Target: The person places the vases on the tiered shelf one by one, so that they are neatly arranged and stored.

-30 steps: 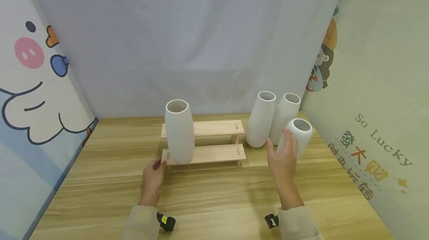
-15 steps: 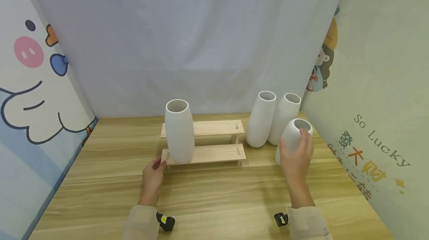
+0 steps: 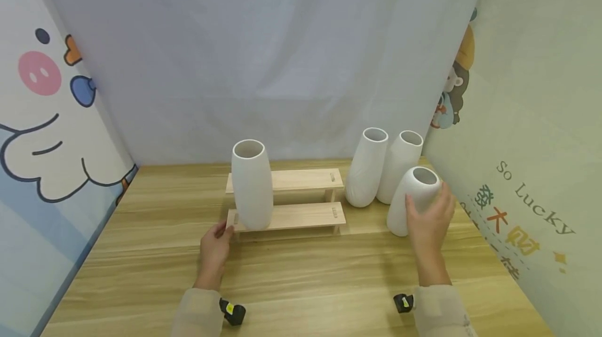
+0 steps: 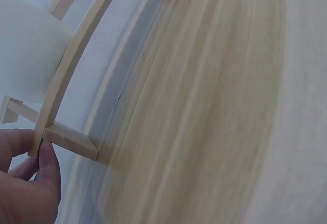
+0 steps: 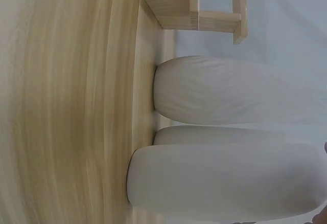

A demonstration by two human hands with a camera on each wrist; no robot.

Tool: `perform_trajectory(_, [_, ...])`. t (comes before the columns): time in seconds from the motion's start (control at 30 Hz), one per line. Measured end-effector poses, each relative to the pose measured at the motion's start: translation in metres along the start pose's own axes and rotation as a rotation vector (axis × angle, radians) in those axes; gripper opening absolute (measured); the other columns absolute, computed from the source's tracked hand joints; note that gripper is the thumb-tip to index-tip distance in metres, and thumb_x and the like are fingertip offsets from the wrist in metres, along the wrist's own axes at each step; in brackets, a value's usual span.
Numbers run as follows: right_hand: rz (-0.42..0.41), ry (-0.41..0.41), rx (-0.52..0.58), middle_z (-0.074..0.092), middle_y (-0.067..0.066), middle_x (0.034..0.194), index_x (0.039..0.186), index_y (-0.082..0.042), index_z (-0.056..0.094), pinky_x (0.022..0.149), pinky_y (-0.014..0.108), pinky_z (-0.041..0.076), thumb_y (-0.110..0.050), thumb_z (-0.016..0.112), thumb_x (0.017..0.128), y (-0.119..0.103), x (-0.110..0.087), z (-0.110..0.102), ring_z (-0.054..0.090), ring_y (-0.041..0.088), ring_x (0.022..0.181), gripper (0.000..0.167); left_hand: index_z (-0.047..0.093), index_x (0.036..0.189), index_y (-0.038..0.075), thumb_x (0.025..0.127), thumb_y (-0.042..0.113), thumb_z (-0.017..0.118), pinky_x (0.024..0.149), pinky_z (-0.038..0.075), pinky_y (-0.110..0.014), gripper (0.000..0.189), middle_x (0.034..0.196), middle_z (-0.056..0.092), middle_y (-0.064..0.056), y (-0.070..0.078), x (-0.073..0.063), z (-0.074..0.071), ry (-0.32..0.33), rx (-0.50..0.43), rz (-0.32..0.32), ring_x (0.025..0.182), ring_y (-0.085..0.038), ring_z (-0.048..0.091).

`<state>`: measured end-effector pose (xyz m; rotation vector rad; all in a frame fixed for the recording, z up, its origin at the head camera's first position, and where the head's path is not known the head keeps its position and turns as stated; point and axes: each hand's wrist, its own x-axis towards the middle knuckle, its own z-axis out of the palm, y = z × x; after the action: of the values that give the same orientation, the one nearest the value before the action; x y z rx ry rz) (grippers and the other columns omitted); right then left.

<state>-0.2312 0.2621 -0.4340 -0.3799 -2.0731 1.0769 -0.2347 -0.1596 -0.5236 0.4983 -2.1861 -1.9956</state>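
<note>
A white vase (image 3: 252,190) stands upright on the lower tier of a light wooden two-tier shelf (image 3: 301,216), near its left end. My left hand (image 3: 215,250) pinches that tier's left end between thumb and fingers, which the left wrist view shows close up at the board end (image 4: 45,127). On the right, my right hand (image 3: 430,222) is round the upper part of the front white vase (image 3: 401,217), thumb on its near side and fingers at its right. In the right wrist view only bits of the fingers show beside this vase (image 5: 219,180).
Two more white vases stand behind, a ribbed one (image 3: 367,170) beside the shelf and another (image 3: 400,162) to its right. All rest on a wood-grain table (image 3: 301,285). A grey curtain (image 3: 282,65) hangs behind, with printed cloth walls (image 3: 527,117) at the sides.
My right hand has shifted rightward across the front vase, its fingers passing from the rim's near left to the vase's right side. The left hand stays on the shelf end.
</note>
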Motion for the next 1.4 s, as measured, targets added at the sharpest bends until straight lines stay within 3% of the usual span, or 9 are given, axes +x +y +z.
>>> perform_trajectory(0.2, [0.059,-0.026,0.002,0.025,0.024,0.151,0.151,-0.001,0.022,0.112,0.051,0.018,-0.022,0.076,0.085,0.002,0.005,-0.001,0.024,0.038,0.138,0.088,0.045,0.136,-0.013,0.102,0.010,0.052,0.101,0.039,-0.046,0.042,0.134,0.048,-0.031,0.000,-0.001,-0.001,-0.009,-0.001,0.004,0.121,-0.039,0.047])
perform_trajectory(0.73, [0.084,-0.040,0.046,0.030,0.022,0.144,0.151,-0.009,0.026,0.103,0.060,0.029,-0.019,0.078,0.083,0.008,0.010,0.006,0.034,0.041,0.128,0.086,0.046,0.135,-0.013,0.101,0.008,0.052,0.100,0.039,-0.044,0.040,0.132,0.049,-0.031,0.002,-0.003,0.000,0.004,-0.010,0.000,0.120,-0.038,0.048])
perform_trajectory(1.0, [0.107,-0.062,0.051,0.029,0.025,0.144,0.152,-0.008,0.021,0.103,0.061,0.030,-0.020,0.080,0.082,0.013,0.011,0.010,0.036,0.044,0.127,0.092,0.045,0.136,-0.013,0.102,0.009,0.051,0.100,0.040,-0.043,0.041,0.132,0.049,-0.031,0.004,-0.005,-0.001,-0.008,-0.003,-0.002,0.120,-0.038,0.048])
perform_trajectory(1.3, [0.166,-0.067,0.038,0.032,0.026,0.143,0.152,-0.007,0.022,0.104,0.058,0.030,-0.021,0.079,0.081,0.008,0.013,0.009,0.037,0.044,0.127,0.092,0.044,0.137,-0.012,0.102,0.010,0.050,0.095,0.042,-0.034,0.041,0.132,0.049,-0.030,0.004,-0.004,-0.003,-0.029,-0.002,-0.009,0.119,-0.035,0.049])
perform_trajectory(1.4, [0.167,-0.055,0.036,0.035,0.025,0.142,0.151,-0.007,0.025,0.105,0.056,0.031,-0.020,0.080,0.080,0.006,0.014,0.008,0.038,0.041,0.127,0.090,0.045,0.136,-0.012,0.102,0.009,0.051,0.090,0.044,-0.026,0.041,0.131,0.050,-0.030,0.005,-0.004,-0.003,-0.021,-0.008,-0.010,0.118,-0.035,0.050])
